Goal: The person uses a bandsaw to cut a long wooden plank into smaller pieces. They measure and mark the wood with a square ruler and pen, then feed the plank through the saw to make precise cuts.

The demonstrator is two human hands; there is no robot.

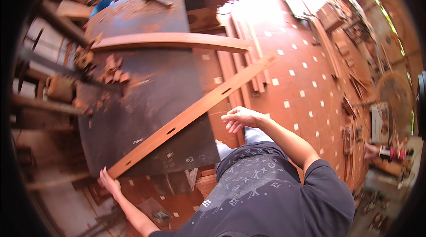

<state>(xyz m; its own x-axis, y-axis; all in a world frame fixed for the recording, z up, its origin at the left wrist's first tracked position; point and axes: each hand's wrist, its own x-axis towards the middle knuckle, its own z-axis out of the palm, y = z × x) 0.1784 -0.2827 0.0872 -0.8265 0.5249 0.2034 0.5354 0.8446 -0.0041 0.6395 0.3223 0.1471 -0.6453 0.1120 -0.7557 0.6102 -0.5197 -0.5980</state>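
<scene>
A long reddish wooden board [195,115] with several dark slots cut in its face lies slantwise across the dark worktable [146,86]. Its far right end sticks out past the table's edge, above the floor. My left hand [109,183] is closed at the board's near left end, its fingers against the end and side. To the right of the board, beside the table's edge, my right hand [242,118] hangs in the air with loosely bent fingers apart. Nothing shows in it, and it does not touch the board.
A second, slightly curved wooden beam [173,39] lies across the table farther back. Small wood offcuts [116,70] and sawdust lie at the table's left. Long boards [239,73] rest on the tiled floor [306,104]. A person [390,152] is at the far right.
</scene>
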